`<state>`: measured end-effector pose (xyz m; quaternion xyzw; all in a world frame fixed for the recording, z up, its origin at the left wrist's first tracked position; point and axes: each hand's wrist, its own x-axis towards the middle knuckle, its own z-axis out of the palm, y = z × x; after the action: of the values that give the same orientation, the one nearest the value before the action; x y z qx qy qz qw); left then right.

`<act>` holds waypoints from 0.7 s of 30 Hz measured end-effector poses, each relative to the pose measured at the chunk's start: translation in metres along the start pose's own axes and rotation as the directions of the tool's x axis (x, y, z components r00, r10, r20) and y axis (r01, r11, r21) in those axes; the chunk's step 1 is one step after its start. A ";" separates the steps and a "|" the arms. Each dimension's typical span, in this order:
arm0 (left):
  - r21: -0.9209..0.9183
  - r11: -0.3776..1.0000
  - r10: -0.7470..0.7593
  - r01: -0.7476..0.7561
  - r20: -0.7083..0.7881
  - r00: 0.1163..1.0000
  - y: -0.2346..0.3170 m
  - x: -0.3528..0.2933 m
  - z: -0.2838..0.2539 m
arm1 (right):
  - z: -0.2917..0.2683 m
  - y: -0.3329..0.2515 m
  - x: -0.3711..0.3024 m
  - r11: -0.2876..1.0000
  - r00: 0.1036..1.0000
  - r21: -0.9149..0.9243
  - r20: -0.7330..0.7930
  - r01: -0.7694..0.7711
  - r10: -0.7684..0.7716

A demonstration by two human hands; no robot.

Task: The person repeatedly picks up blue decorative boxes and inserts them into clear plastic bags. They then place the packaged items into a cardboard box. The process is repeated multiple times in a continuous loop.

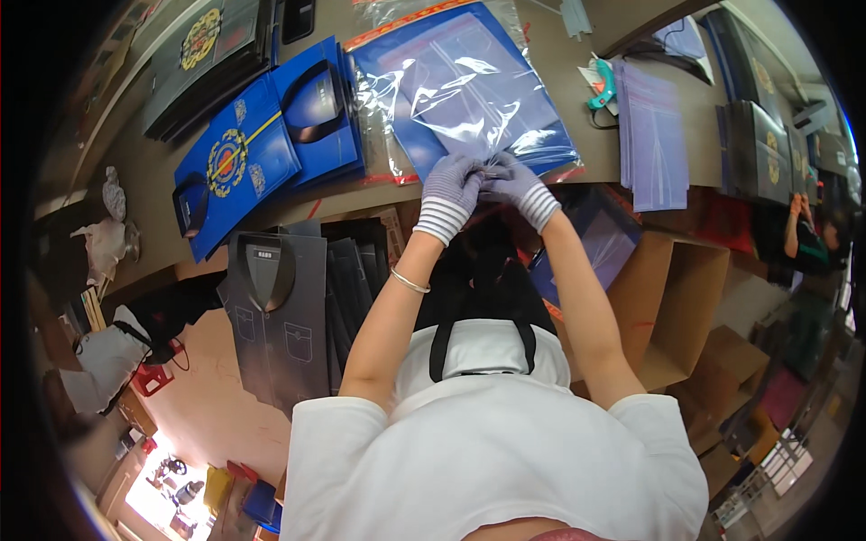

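Note:
A clear plastic bag (532, 99) lies on the table with a blue paper bag and pale lilac sheets (469, 68) inside it. Both hands, in lilac knit gloves with white-striped cuffs, meet at its near edge. My left hand (451, 187) is closed, its fingers pinching the gathered plastic. My right hand (520, 185) also has its fingertips closed on the bunched film, touching the left. Creases spread from the fingertips across the bag. To the left lie blue paper carrier bags (271, 171) with dark handles and a yellow-and-red crest.
Black crested bags (194, 68) are stacked at the far left, near a phone (298, 18). On the right lie a teal glue gun (603, 86) and lilac sleeves (654, 135). Dark bags (280, 325) and a cardboard box (672, 307) stand below the table edge. Other people work at both sides.

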<state>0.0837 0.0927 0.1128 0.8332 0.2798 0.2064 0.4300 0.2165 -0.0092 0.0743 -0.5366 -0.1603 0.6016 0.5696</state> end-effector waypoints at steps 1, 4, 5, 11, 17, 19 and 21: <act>-0.059 0.996 -0.065 0.062 -0.051 0.997 -0.014 -0.010 0.001 | 0.001 -0.002 -0.002 0.993 0.999 -0.115 -0.005 -0.040 0.040; -0.240 0.907 -0.378 0.347 -0.094 0.921 -0.062 -0.054 0.005 | -0.017 0.017 -0.029 0.881 0.947 -0.377 -0.253 -0.286 0.198; -0.357 0.800 -0.542 0.481 -0.088 0.836 -0.076 -0.070 0.006 | -0.024 0.033 -0.036 0.836 0.926 -0.434 -0.318 -0.334 0.204; -0.663 0.102 -0.810 0.741 0.377 0.449 -0.128 -0.140 0.014 | 0.035 0.069 -0.033 0.332 0.936 -0.903 0.171 0.274 -0.307; -0.792 -0.096 -0.770 0.603 0.443 0.459 -0.112 -0.132 0.014 | 0.085 0.075 -0.001 -0.031 0.913 -0.945 0.324 0.327 -0.247; -0.812 -0.080 -0.785 0.578 0.409 0.466 -0.118 -0.128 0.017 | 0.089 0.077 0.004 -0.094 0.915 -0.938 0.346 0.333 -0.206; -0.813 -0.021 -0.789 0.582 0.371 0.490 -0.119 -0.126 0.018 | 0.095 0.077 0.005 -0.094 0.927 -0.940 0.339 0.327 -0.161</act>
<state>-0.0351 0.0571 -0.0088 0.1961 0.5431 0.1581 0.8010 0.0991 0.0117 0.0457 -0.7040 -0.6696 0.2158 0.0975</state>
